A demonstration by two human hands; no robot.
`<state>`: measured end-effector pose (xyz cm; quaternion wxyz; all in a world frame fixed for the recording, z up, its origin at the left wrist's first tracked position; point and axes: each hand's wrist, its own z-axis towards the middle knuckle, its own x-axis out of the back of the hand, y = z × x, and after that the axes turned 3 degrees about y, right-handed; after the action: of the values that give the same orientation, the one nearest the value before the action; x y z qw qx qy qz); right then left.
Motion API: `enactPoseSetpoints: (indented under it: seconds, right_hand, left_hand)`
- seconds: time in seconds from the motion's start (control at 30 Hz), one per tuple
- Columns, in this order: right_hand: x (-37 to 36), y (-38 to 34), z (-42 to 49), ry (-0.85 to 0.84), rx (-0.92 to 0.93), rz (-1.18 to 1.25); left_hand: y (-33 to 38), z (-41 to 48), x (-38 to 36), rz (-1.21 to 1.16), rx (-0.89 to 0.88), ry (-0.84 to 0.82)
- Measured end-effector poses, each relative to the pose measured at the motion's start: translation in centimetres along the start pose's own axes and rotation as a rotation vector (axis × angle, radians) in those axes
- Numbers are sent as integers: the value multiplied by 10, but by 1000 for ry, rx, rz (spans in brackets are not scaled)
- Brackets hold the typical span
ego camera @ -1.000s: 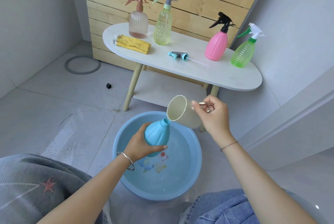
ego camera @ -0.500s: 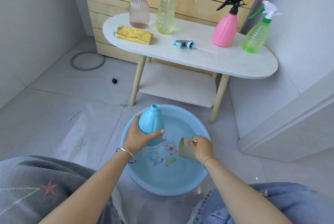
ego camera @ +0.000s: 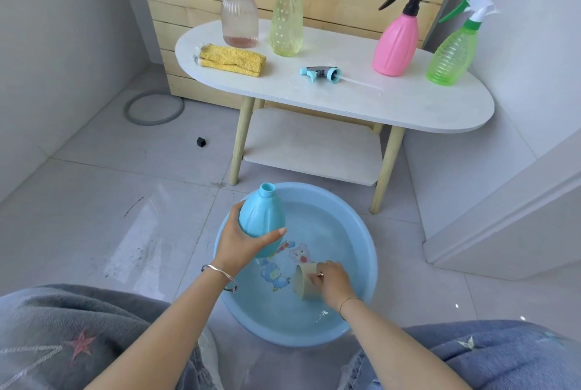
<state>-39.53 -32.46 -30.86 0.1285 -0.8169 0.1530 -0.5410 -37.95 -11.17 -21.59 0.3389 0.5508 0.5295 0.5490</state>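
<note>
My left hand (ego camera: pixel 239 246) wraps the uncapped blue bottle (ego camera: pixel 262 216), holding it upright over the basin (ego camera: pixel 314 192). Below and right of it, my right hand (ego camera: pixel 334 283) grips the beige cup (ego camera: pixel 302 284), tipped into the water. I should scoop deep, then raise it level to the bottle's mouth.

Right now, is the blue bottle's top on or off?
Off. The blue bottle has a bare, open neck; a blue spray top lies on the table.
</note>
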Motion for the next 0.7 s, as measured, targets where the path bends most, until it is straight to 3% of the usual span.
enactPoseSetpoints:
  seconds: [0.33,0.7]
  right_hand:
    - [31,-7,-13,216,-286,795]
    - [144,-34,-23,373,-139,1095]
  left_hand:
    - [4,0,5,-26,-11,59]
    - [18,-8,3,-111,-68,80]
